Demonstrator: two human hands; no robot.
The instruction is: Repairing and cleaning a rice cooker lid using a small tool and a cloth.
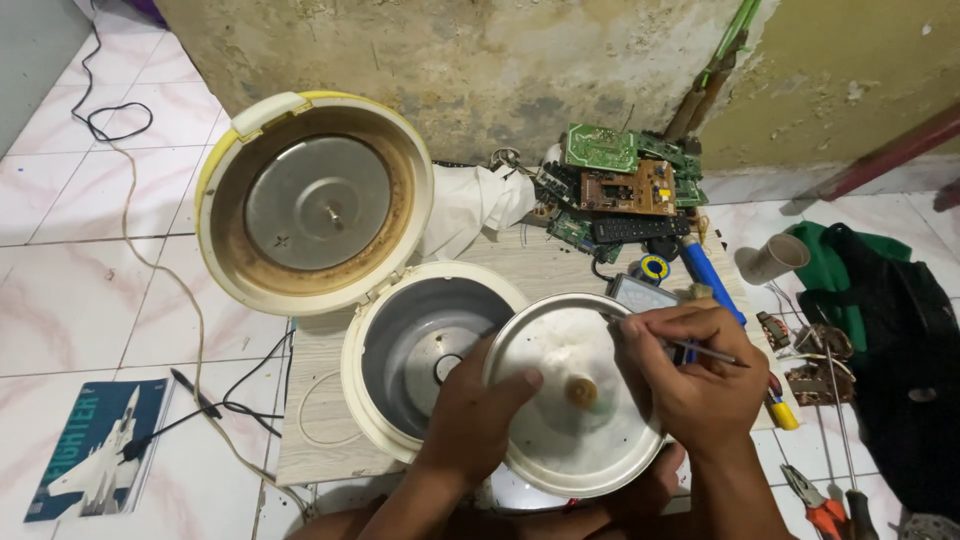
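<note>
My left hand (478, 415) grips the near-left rim of a round metal plate (572, 440), thumb resting on its top face. A small brown knob (581, 391) sits at the plate's middle. My right hand (692, 375) holds a thin metal tool (712, 352) like a pen over the plate's right edge. The plate is tilted above the open white rice cooker body (380, 345), whose grey inner cavity shows a hole at the bottom. The cooker's yellow-rimmed lid (312, 200) stands open behind, its stained inner disc facing me.
A pile of circuit boards (620, 180) and a remote lies on the wooden board (320, 440) near the wall. A blue-handled tool (712, 278), a white cup (772, 258), a green-black bag (890, 330), orange pliers (815, 505) and a magazine (95, 450) lie around.
</note>
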